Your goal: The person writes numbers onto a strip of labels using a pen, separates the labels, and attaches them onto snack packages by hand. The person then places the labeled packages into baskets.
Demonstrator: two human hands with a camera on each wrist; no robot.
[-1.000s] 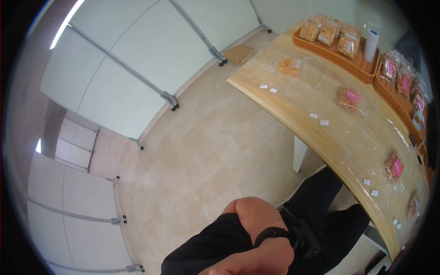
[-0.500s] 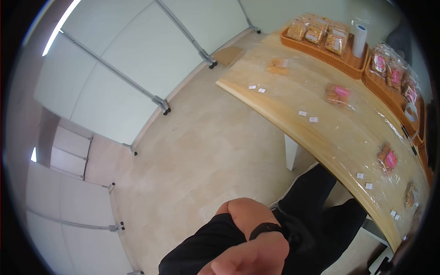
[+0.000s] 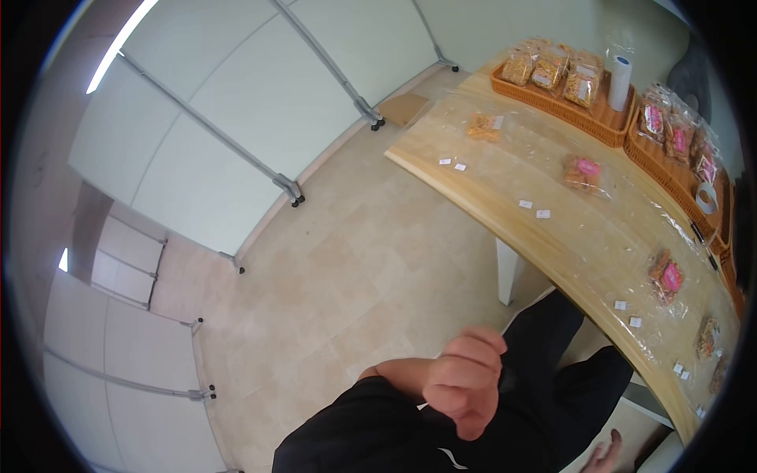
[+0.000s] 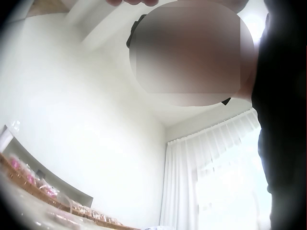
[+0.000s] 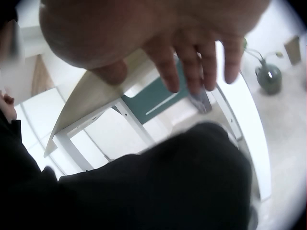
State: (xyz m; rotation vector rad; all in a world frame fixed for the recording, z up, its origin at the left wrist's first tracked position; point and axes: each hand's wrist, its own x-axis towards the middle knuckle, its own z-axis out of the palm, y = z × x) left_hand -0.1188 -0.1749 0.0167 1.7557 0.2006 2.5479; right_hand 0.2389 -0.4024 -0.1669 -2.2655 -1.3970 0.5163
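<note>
My left hand is raised in front of my body in the head view, fingers loosely curled and nothing in them. Only its fingertips show along the top edge of the left wrist view. Low at the bottom right of the head view, beside my leg, is my right hand. The right wrist view shows that hand close up, its fingers extended and loosely spread, holding nothing. Nearest to both hands is the wooden table, with snack bags and paired small white labels on it.
Wicker trays with packed snack bags line the table's far edge. A white roll stands in one, and a tape roll lies nearby with pens. White wheeled panels stand to the left. A green vase sits off to the right.
My left hand has moved away from close under the head camera and its fingers now show curled. The right hand has come into view at the bottom right. Bags and labels stay put.
</note>
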